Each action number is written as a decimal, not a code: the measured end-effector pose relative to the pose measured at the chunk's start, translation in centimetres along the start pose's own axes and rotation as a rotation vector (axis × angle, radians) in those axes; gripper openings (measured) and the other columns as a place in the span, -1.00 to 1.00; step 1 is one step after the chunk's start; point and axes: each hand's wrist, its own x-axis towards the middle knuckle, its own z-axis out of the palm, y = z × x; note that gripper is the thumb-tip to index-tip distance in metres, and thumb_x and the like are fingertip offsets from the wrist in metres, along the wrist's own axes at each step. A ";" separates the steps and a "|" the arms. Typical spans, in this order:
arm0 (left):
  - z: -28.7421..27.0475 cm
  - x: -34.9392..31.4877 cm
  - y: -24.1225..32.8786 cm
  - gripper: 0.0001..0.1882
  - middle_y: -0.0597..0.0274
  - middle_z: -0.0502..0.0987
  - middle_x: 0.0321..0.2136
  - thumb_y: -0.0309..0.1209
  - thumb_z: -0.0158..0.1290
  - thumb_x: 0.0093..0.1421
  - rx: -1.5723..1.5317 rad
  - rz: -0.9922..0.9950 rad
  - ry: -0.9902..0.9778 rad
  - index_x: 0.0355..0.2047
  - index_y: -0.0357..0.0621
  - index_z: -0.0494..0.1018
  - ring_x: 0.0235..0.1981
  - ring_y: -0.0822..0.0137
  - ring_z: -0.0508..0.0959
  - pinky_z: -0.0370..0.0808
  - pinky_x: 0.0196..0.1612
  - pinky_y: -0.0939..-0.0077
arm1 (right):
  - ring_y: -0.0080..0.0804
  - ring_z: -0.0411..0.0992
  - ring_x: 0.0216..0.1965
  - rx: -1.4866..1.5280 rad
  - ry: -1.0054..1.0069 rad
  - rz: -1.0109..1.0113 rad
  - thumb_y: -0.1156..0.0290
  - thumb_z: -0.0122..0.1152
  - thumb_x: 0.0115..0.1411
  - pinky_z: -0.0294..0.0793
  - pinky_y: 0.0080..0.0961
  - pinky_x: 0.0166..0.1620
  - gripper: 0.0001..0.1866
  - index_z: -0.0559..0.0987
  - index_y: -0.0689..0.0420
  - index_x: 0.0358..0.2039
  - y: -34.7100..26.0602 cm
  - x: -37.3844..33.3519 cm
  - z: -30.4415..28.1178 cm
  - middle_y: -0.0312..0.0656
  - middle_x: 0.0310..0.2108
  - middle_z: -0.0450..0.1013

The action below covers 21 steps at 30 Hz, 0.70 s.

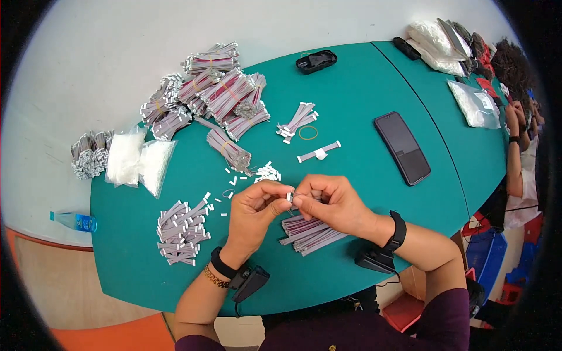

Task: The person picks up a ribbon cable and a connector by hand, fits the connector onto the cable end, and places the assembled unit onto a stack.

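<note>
Above the near middle of the green table, my two hands meet fingertip to fingertip. A small white connector [290,197] is pinched between the thumb and forefinger of my left hand [253,213]. My right hand [335,205] is closed on a thin grey ribbon cable at that connector; most of the cable is hidden by the fingers. Under my right hand lies a row of loose grey and purple ribbon cables [310,237]. Loose white connectors [268,172] are scattered just beyond my left hand. To its left is a heap of cables with white ends [182,231].
Bundled ribbon cables [225,93] are piled at the far left, near clear bags of white parts [126,158] and a plastic bottle [75,222]. A few cables [297,121], a rubber band [308,133] and a phone [403,147] lie beyond my hands. Another person's arm [515,158] shows at right.
</note>
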 end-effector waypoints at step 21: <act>0.3 0.1 0.7 -0.84 0.33 0.48 -0.39 -0.52 0.08 0.11 0.047 -0.111 0.002 -0.27 -0.27 0.42 -0.36 0.57 0.45 0.38 -0.27 0.72 | -0.78 0.27 -0.54 -0.130 -0.036 0.025 0.40 -0.03 0.24 0.21 -0.78 -0.51 -0.80 0.49 0.22 -0.43 -0.3 0.0 -0.4 -0.35 -0.56 0.44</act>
